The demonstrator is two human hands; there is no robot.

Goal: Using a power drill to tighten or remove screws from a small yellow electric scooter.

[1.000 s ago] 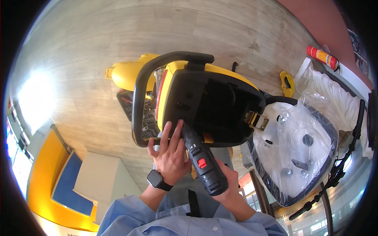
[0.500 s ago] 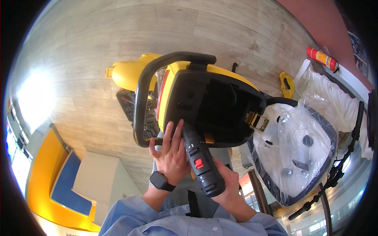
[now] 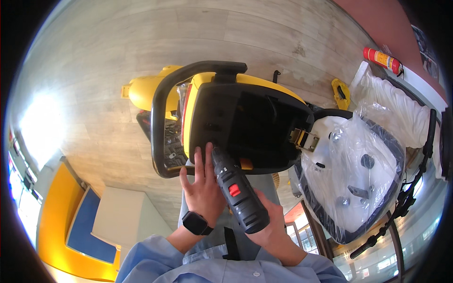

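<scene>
My right hand (image 3: 272, 221) is wrapped around a black cordless drill (image 3: 243, 200) with a red switch on top. The drill's nose points away from me, down at the near left part of a black storage compartment (image 3: 212, 113) in a yellow scooter-like vehicle body (image 3: 271, 88). Beside the chuck lies my left hand (image 3: 206, 191), its fingers stretched out and touching the compartment's near edge. The drill's tip and whatever it meets are hidden by the chuck and fingertips. A curved black rail (image 3: 159, 111) wraps around the left end of the body.
A seat (image 3: 363, 174) in clear plastic is tipped open on the right, joined by a metal hinge (image 3: 304, 140). An open tool case (image 3: 174, 146) lies beyond the rail. A yellow part (image 3: 340, 94) and a red fire extinguisher (image 3: 382, 60) sit far right; a white cabinet (image 3: 120, 212) stands left.
The vehicle and drill sit slightly further left in the picture. My left fingers have shifted a little left with them and spread slightly; my right hand keeps its hold on the drill.
</scene>
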